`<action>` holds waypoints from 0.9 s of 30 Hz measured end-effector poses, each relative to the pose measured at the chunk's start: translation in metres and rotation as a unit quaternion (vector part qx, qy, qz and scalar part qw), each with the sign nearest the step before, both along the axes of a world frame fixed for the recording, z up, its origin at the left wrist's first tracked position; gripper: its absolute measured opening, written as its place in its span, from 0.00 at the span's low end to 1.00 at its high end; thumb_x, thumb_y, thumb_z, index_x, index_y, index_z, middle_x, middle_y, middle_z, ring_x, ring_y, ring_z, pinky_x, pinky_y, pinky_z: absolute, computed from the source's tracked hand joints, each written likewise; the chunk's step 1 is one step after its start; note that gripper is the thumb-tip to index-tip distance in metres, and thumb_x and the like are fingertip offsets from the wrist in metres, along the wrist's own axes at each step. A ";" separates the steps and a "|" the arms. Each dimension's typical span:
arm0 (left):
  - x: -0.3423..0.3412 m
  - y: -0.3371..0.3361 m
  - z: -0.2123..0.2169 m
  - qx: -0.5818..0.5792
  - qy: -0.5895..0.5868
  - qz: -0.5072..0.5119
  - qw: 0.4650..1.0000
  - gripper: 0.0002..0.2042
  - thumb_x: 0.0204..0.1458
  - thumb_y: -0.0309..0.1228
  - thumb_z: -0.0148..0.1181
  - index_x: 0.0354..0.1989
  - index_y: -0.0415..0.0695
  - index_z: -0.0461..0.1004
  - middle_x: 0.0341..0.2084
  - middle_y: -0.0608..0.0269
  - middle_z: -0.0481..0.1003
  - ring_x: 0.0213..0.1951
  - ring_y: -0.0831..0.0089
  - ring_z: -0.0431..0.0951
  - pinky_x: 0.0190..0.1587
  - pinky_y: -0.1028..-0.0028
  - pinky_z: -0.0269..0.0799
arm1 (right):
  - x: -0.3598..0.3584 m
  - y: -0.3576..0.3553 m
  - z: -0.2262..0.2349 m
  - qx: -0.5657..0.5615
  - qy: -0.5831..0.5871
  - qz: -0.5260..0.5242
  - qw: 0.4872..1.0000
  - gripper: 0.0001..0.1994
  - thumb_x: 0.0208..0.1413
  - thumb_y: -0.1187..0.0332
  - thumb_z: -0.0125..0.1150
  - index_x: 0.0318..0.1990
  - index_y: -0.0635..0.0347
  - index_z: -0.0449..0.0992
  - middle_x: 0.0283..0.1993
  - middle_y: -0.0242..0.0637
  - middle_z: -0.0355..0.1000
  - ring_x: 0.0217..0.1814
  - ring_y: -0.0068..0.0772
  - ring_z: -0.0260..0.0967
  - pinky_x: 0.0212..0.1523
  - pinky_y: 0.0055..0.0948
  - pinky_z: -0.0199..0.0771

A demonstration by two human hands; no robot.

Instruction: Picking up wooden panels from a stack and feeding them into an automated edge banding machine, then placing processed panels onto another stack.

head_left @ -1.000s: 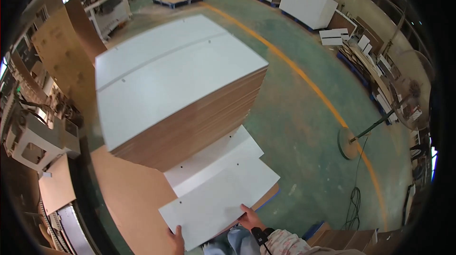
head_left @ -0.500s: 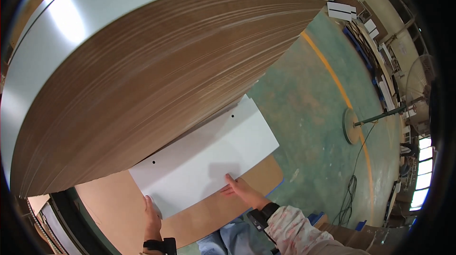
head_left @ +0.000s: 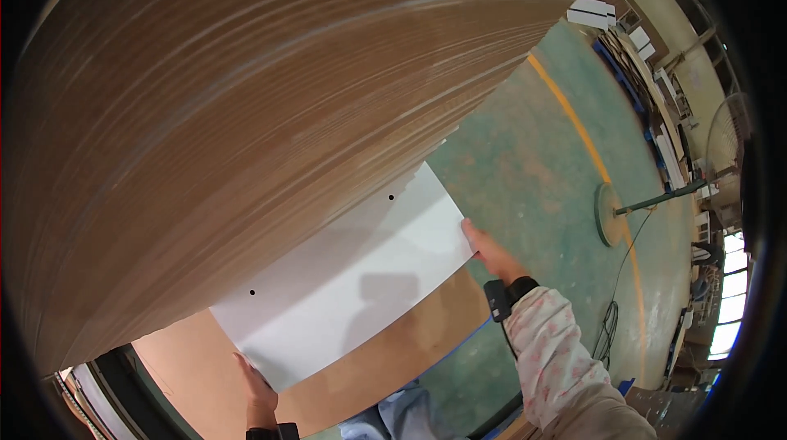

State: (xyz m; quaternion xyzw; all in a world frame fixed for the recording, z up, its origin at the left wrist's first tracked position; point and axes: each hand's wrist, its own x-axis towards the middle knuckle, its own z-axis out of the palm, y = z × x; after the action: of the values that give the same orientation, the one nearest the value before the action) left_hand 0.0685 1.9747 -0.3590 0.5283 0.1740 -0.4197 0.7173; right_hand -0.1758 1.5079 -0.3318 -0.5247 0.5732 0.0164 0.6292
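A white rectangular panel (head_left: pixel 344 296) with two small dark holes lies on a brown board (head_left: pixel 443 317) in front of me. My left hand (head_left: pixel 258 391) is at the panel's near left corner, pressed along its short edge. At the opposite short edge my right hand (head_left: pixel 489 251) grips the panel, with its fingers partly hidden by the edge. The panel's far side runs close under a tall stack of brown-edged boards (head_left: pixel 287 112), which hides that edge. A dark shadow falls across the panel's middle.
A fan stand with a round base (head_left: pixel 608 214) stands on the green floor to the right, its cable (head_left: pixel 608 325) coiled nearby. A yellow floor line (head_left: pixel 570 112) runs past it. Stacked boards (head_left: pixel 631 79) lie along the far right wall.
My right hand has moved from the panel's near edge to its right short edge. The panel has shifted slightly left and nearer. The stack fills more of the view.
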 end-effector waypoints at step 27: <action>-0.167 0.247 0.126 0.278 0.046 0.140 0.949 0.37 0.51 0.50 0.49 0.64 0.56 0.36 0.50 0.61 0.65 0.39 0.66 0.71 0.43 0.60 0.65 | -0.077 0.319 0.048 -0.104 0.033 0.627 0.771 0.11 0.53 0.69 0.48 0.42 0.62 0.69 0.28 0.42 0.69 0.29 0.41 0.67 0.28 0.37 0.69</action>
State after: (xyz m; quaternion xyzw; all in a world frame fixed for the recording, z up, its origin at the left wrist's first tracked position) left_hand -0.0986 2.2219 -0.2335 0.6569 0.3890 -0.2743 0.5848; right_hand -0.2527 1.8270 -0.2839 -0.8290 0.1356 0.3654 0.4011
